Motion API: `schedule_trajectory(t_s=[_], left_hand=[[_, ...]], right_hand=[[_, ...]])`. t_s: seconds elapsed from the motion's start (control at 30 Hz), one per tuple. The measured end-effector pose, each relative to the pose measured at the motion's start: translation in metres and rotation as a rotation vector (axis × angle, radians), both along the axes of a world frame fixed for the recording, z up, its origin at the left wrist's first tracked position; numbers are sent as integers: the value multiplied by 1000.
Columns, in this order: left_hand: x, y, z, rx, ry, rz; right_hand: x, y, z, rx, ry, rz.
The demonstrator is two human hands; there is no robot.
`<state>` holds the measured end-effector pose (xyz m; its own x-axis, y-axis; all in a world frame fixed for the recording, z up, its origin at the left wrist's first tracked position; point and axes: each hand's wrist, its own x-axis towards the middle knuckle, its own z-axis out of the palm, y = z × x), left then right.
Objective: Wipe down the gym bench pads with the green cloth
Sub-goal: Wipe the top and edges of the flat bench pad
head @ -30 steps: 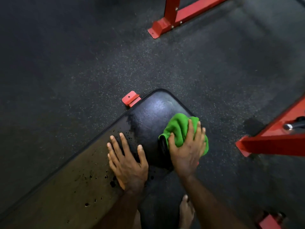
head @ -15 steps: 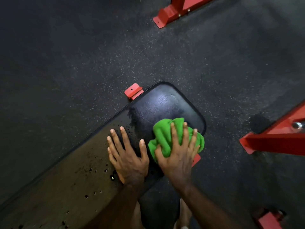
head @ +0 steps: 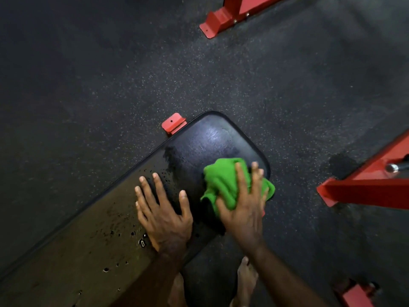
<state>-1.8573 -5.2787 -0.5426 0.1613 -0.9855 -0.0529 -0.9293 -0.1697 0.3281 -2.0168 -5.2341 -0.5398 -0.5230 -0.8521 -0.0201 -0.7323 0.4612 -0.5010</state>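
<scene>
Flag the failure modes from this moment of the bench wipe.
1. The green cloth is bunched and hangs past the bench pad at its near-right corner; the right hand pressing it could slip off the edge.
2. Droplets sit around and behind the left hand, which rests flat on the pad; that stretch may be skipped, or the palm could slide on it.
3. Bare feet stand beside the red frame foot: a possible stub.
</scene>
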Motion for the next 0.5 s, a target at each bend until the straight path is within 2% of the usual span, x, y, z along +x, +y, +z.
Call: schedule_trajectory(t_s=[0.1, 0.13, 0.2, 0.27, 0.33, 0.37, 0.43, 0.5], left_hand=[[-1, 0, 1, 10, 11, -12], [-1, 0, 1, 13, 7, -8], [-1, 0, 1, 10, 5, -3], [-2, 0, 2, 11, 4, 0], [-3, 0, 3, 17, -1, 1], [-2, 0, 3, 18, -8, 1], [-2, -1, 3, 20, -21, -7], [-1, 1, 3, 27, -29, -19]], right_hand=[[-31, -31, -2, -176, -244, -540], [-26, -41, 2, -187, -270, -597], [-8, -37, 3, -136, -160, -455], [0, -15, 5, -64, -17, -145], [-20, -4, 7, -26, 87, 91], [-35, -9, 4, -4, 127, 137], [-62, -36, 5, 10, 115, 55], [-61, -67, 5, 23, 17, -211]])
